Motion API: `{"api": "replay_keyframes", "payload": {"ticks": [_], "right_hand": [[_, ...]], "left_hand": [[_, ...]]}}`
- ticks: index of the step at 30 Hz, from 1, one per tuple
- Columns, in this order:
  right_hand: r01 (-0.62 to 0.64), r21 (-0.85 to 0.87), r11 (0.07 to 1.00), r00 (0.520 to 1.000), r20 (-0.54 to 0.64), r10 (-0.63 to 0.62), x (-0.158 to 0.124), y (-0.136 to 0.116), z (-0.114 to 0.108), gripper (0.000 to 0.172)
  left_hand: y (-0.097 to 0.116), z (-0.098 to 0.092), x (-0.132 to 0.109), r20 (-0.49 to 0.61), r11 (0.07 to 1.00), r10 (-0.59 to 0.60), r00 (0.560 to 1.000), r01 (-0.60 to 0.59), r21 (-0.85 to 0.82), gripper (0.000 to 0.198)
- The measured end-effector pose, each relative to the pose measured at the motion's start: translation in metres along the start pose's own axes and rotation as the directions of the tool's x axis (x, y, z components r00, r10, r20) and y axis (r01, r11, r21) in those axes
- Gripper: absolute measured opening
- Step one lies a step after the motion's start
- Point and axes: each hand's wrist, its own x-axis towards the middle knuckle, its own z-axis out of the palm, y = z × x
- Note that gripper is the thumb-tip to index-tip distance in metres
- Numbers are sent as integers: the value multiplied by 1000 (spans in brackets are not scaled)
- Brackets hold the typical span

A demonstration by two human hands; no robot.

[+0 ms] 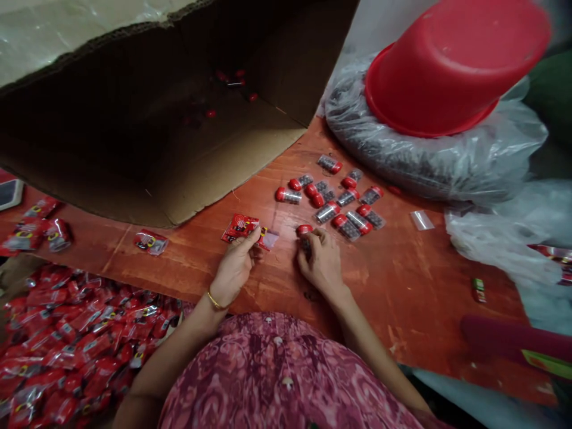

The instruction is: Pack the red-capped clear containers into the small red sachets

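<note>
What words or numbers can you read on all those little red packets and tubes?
No text can be read here.
red packet in the left hand: pale printed marks, too blurred to read.
heap of red packets: print too small and blurred.
red-capped vial in the right hand: no label shows.
small green wrapper: blurred.

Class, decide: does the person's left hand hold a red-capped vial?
No, the left hand holds a red packet; the right hand holds the vial.

Basin (pixel 451 65) on bag (pixel 429 161), right of box (pixel 147 119)
</note>
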Motion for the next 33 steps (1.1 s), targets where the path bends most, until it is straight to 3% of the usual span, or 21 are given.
{"api": "replay_keyframes", "payload": {"ticks": [4,8,12,15,18,26,33], "right_hand": [[-60,-94,994,997,-49,55,-7,12,4,40],[-66,-83,994,998,-21,64,-4,20,5,37],[-117,276,954,993,1,122,-4,21,-7,33],[-174,606,776,985,91,150,-8,10,-24,32],[-159,733,661,987,124,99,-10,-3,-41,29],[-49,756,652,991,120,-66,-2,-17,-48,28],[-116,760,640,988,154,-4,-4,-15,-32,28]], "left_hand": [[-5,-2,2,-5,999,-49,999,48,-6,35],[-8,-3,4,-26,998,-68,997,68,-4,40],[-6,-2,4,-23,998,-61,998,61,0,40],[-6,-2,3,-13,999,-48,999,48,0,39],[-7,-1,2,2,999,-34,999,34,24,39],[-9,-1,0,33,977,56,998,-61,205,39],[-10,-6,3,92,949,73,993,-97,301,40]]}}
